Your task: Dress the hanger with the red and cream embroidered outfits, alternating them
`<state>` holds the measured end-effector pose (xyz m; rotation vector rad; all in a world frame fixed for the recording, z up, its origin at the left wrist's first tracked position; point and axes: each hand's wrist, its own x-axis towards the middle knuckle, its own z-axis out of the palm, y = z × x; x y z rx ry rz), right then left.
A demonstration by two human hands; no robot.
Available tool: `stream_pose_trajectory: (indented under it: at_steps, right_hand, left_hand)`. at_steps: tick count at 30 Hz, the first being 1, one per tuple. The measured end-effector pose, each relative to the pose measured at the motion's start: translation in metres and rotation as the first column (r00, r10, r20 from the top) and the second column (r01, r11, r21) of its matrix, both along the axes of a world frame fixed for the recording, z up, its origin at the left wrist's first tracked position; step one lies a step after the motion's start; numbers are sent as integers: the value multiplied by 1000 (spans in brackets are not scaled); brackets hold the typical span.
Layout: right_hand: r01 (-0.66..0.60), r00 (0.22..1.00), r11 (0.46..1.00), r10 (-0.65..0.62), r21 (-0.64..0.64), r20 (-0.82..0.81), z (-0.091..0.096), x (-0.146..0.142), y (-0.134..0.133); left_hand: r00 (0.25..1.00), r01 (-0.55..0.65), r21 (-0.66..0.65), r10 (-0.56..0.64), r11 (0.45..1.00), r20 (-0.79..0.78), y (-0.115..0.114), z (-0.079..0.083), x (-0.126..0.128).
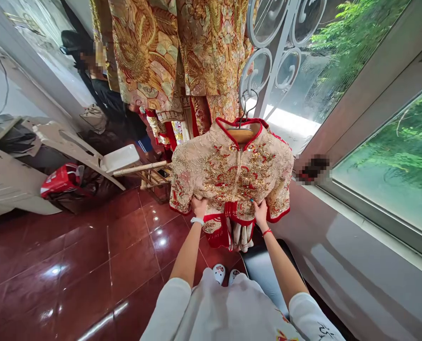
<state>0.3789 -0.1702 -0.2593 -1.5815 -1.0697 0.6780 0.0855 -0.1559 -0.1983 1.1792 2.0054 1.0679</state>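
A short-sleeved embroidered jacket [232,170], pale with gold beadwork and red trim, hangs in front of me on a wooden hanger [242,136] with a metal hook. My left hand [198,207] is closed on the jacket near its lower left side, by the sleeve. On the opposite side my right hand [259,211] pinches the jacket near its lower hem, thumb on the front. Fingers behind the cloth are hidden. Below the jacket hangs a matching skirt [218,232] with red fringe, partly covered.
More gold embroidered garments [147,52] hang behind. A white scrolled metal frame [268,61] stands by the window [391,180]. At left are a white plastic chair [72,147], a red bag [62,180] and a person [104,90]. A black padded seat [264,270] is below my right arm.
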Motion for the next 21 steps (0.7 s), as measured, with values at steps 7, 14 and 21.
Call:
stream_pose_trajectory:
  at_steps: [7, 14, 21]
  right_hand:
    - [172, 976, 980, -183, 97, 117, 1, -23, -57]
    - [-268, 601, 956, 264, -121, 755, -14, -69, -96]
    - [-356, 582, 871, 489, -337, 649, -15, -48, -77]
  left_hand:
    - [978, -122, 134, 142, 983, -151, -62, -12, 37]
    - [442, 598, -142, -472, 789, -763, -79, -12, 67]
    - [319, 680, -334, -673, 653, -667, -41, 72, 59]
